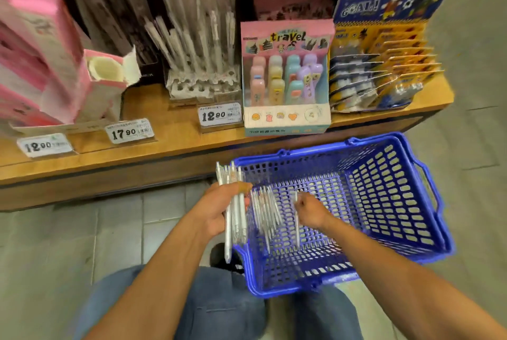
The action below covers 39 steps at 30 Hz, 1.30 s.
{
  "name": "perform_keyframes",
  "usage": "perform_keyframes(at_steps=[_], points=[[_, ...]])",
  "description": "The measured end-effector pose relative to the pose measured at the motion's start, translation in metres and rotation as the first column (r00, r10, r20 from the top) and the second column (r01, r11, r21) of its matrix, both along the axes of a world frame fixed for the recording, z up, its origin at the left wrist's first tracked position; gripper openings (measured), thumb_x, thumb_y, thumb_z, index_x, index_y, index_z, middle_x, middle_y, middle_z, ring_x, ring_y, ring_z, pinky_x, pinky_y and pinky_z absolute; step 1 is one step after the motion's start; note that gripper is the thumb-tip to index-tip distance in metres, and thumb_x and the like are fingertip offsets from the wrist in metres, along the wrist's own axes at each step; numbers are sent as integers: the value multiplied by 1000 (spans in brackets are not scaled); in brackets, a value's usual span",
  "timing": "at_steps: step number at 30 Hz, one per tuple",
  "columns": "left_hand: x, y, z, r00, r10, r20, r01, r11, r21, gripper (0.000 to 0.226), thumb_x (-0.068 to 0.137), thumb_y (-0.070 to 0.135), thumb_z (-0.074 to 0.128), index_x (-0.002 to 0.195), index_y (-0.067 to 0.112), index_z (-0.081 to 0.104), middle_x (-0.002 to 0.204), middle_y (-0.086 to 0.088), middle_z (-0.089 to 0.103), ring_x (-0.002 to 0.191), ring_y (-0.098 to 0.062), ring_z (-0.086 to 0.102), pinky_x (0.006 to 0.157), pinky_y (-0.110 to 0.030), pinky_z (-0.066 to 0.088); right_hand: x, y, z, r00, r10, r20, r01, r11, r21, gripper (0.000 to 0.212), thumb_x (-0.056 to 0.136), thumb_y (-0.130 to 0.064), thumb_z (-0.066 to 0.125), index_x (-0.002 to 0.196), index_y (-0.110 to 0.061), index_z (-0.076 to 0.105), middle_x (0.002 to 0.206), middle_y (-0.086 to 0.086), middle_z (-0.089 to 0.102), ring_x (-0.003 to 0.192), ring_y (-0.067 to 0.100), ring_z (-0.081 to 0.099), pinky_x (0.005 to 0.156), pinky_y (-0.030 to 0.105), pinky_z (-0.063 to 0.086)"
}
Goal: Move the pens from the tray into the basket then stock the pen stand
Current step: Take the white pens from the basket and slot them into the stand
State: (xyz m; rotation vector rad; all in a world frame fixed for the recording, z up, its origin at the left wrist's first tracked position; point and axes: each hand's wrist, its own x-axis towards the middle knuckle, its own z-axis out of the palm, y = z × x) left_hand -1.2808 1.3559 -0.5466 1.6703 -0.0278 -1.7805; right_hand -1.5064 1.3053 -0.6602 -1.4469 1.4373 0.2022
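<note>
The left hand (219, 209) grips a bundle of pens (233, 210) beside the basket (389, 191) rim, the right hand's (311, 209) fingers pinch one pen inside it, more lying between; the pen stand (200, 84) looks only part-stocked.

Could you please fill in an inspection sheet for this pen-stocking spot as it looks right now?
Surface: wooden shelf with price tags.
Job's things: blue basket on the floor, pens inside; pen stand part filled.
Clutter: travel display box, GOAL display, pink boxes.
Grips: left hand holds a bundle of white pens; right hand pinches one pen.
Cables: nothing seen.
Surroundings: tiled floor.
</note>
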Motion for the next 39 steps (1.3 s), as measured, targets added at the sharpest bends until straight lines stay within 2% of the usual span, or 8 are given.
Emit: perform_keyframes(at_steps=[4, 8, 14, 18, 23, 28, 32, 39], points=[[14, 9, 82, 1000, 10, -3, -10, 999, 34, 7, 87, 4, 68, 80, 3, 69, 59, -8, 64, 45, -13, 61, 42, -23, 51, 8, -1, 106, 989, -144, 44, 143, 990, 23, 26, 101, -10, 41, 75, -15, 41, 67, 3, 42, 61, 19, 45, 62, 38, 44], [27, 15, 174, 999, 29, -30, -28, 999, 37, 25, 88, 0, 65, 66, 5, 73, 57, -9, 66, 44, -15, 63, 41, -24, 50, 23, -4, 222, 984, -150, 93, 151, 988, -11, 25, 98, -8, 44, 74, -14, 44, 67, 6, 47, 69, 23, 51, 68, 46, 49], [44, 28, 311, 996, 91, -26, -91, 996, 0, 30, 88, 2, 66, 60, 10, 75, 58, -8, 67, 45, -18, 65, 40, -26, 51, 39, 7, 382, 948, -235, 216, 225, 972, 74, 9, 98, -9, 50, 90, -11, 52, 66, 3, 52, 49, 15, 49, 47, 25, 42], [45, 49, 386, 991, 129, 19, -128, 990, -51, 3, 86, 3, 70, 87, 6, 70, 58, -6, 66, 46, -16, 65, 43, -25, 52, 43, 24, 466, 936, -215, 277, 209, 977, 54, 8, 99, -11, 50, 93, -9, 54, 69, 2, 54, 48, 6, 51, 48, 19, 45], [39, 97, 452, 988, 139, 61, -131, 985, -111, 20, 84, 8, 74, 102, 5, 67, 63, -3, 68, 53, -16, 66, 51, -27, 56, 48, 50, 543, 908, -173, 382, 170, 985, 42, 12, 99, -17, 51, 92, -8, 57, 69, 3, 56, 54, 11, 54, 59, 27, 51], [51, 146, 500, 974, 215, 66, -204, 969, -140, 21, 85, 8, 74, 104, 4, 66, 68, -6, 67, 57, -18, 65, 53, -29, 55, 59, 74, 596, 911, -89, 402, 97, 995, 1, 10, 96, -17, 53, 91, -10, 58, 71, 4, 63, 55, 12, 58, 59, 30, 53], [81, 176, 525, 952, 287, 104, -267, 948, -172, 19, 85, 9, 74, 101, 4, 66, 70, -8, 66, 60, -20, 65, 56, -31, 54, 85, 87, 627, 912, -16, 409, 41, 998, -53, 14, 96, -18, 53, 84, -13, 57, 60, -6, 59, 51, 8, 56, 61, 32, 56], [157, 207, 558, 918, 385, 97, -361, 910, -203, 14, 88, 11, 72, 93, 0, 65, 65, -12, 65, 57, -20, 65, 52, -29, 55, 162, 106, 674, 911, 43, 410, 3, 994, -112, 10, 97, -15, 52, 97, -7, 57, 80, 6, 60, 55, 11, 58, 71, 38, 55]])
